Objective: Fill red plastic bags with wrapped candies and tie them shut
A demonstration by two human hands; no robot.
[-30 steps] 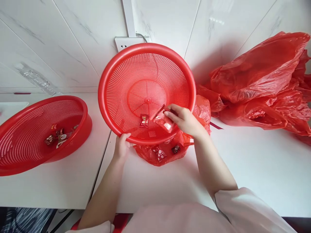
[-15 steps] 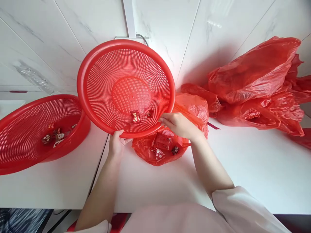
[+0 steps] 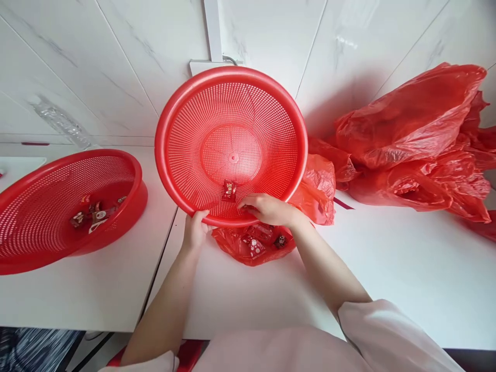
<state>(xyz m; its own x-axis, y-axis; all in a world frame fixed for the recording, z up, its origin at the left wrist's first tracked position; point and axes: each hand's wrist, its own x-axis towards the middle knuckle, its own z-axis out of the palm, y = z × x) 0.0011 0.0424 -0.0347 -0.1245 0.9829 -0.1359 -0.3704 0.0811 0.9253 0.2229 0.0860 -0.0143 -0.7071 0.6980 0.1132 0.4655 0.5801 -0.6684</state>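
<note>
A red mesh plastic basket (image 3: 232, 108) is tilted up with its open side facing me. My left hand (image 3: 196, 231) grips its lower left rim, thumb over the edge. My right hand (image 3: 267, 207) reaches over the lower right rim into the basket, fingers curled together. Whatever is at those fingertips is hidden. Just left of them, one dark red wrapped snack packet (image 3: 229, 190) lies on the basket's lower inner wall. Below the basket, an open red plastic bag (image 3: 232, 249) holds several packets, among them a red one with white dots (image 3: 256, 247).
On the left, a second red basket (image 3: 141, 181) leans tilted with several small packets (image 3: 98, 214) inside. Full-looking red plastic bags (image 3: 406, 124) are heaped at the right against the tiled wall. A clear plastic bottle (image 3: 62, 124) lies at the back left of the white table (image 3: 240, 294).
The basket has shifted right and tips more over the bag. My right hand has moved left into it, its fingers closing where the smaller packet lay; that packet no longer shows.
</note>
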